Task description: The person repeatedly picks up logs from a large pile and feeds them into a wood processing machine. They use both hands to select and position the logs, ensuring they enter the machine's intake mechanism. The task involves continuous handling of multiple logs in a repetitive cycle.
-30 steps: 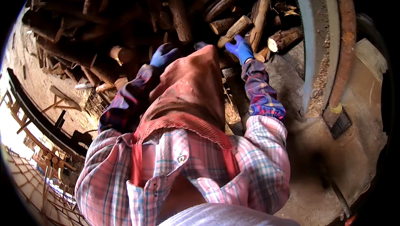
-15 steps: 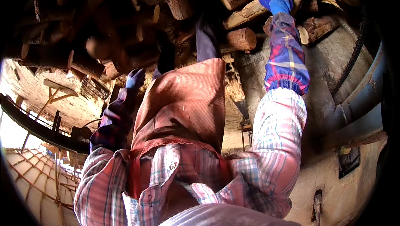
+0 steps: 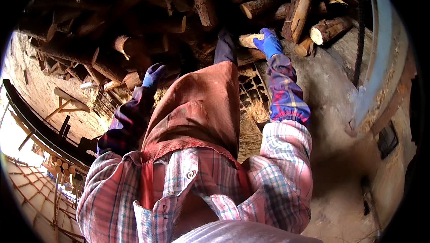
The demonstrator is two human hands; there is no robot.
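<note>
My right hand (image 3: 270,44), in a blue glove, is closed over a short pale log (image 3: 249,40) near my leg at the front of the pile. The far end of that log is hidden under the glove. My left hand (image 3: 153,75), also gloved in blue, hangs beside the orange apron (image 3: 197,104). Its fingers are loosely bent and apart, with nothing seen in them. Just beyond it lie dim cut logs (image 3: 132,79). A longer bark-covered log (image 3: 299,8) leans beyond my right hand, and a thick one with a pale cut end (image 3: 331,30) lies to its right.
A dark pile of logs (image 3: 204,1) fills the far side. On the right are a dark hanging chain or rope (image 3: 359,32) and a curved blue-grey metal edge (image 3: 380,41). A metal grate (image 3: 253,88) lies by the apron; a small wooden stand (image 3: 71,102) is at left.
My right hand has come nearer and leftward, bringing the pale log toward my leg. My left hand has lifted slightly away from the apron. The whole view has turned a little.
</note>
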